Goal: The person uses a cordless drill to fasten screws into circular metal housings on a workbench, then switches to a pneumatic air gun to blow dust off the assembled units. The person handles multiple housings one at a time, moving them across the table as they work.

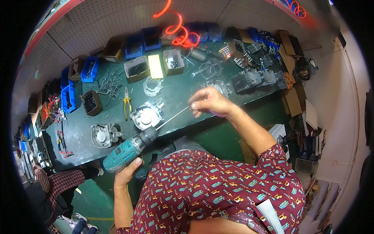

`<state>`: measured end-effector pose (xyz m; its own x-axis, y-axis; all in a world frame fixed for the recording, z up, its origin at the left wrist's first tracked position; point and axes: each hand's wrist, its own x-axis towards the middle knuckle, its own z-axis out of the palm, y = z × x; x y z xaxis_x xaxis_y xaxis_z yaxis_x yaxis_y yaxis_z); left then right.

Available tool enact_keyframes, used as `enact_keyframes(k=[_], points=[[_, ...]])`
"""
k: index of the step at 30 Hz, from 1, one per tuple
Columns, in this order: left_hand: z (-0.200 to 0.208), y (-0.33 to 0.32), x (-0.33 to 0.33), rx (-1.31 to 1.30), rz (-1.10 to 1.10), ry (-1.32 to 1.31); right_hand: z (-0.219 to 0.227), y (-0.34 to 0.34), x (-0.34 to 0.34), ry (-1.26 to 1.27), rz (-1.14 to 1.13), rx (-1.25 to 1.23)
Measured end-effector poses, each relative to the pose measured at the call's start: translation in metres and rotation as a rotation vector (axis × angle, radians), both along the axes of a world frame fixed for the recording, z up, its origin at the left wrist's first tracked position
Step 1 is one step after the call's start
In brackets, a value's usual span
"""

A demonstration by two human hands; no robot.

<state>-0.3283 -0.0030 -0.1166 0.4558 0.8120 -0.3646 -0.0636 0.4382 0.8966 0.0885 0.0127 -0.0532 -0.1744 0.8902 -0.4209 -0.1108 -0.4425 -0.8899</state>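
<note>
My left hand [128,172] is wrapped round the handle of a teal and black cordless drill [124,154] at the table's front edge. A long thin driver bit [174,119] runs from its chuck up and to the right. At the tip of that bit, my right hand [209,102] has its fingers pinched together; whatever small thing they may hold is too small to make out. Just beyond the chuck a silver metal casting [145,116] lies on the table, with a second casting [102,135] to its left. Yellow-handled pliers [126,104] lie behind them.
Long bolts [110,84] lie loose on the green table [171,91]. Behind are open boxes of dark screws [137,69] and blue bins [90,69]. Finned cylinders [249,80] stand at right. An orange coiled hose [175,29] hangs above. Another person [58,187] is at lower left.
</note>
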Motion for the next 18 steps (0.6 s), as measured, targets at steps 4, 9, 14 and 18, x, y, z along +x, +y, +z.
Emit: enact_keyframes(k=[4,9,14,18], points=[[0.001,0.000,0.007,0.000,0.012,0.028,0.014,0.009,-0.003,-0.079,0.022,-0.017],[-0.005,0.005,0.014,0.026,0.017,-0.027,0.023,0.028,0.002,-0.100,0.111,0.004],[0.001,0.004,0.028,0.004,0.105,-0.085,0.014,0.070,0.038,-0.117,0.149,0.025],[0.003,-0.005,0.034,-0.020,0.203,-0.124,-0.052,0.122,0.094,-0.520,0.308,0.056]])
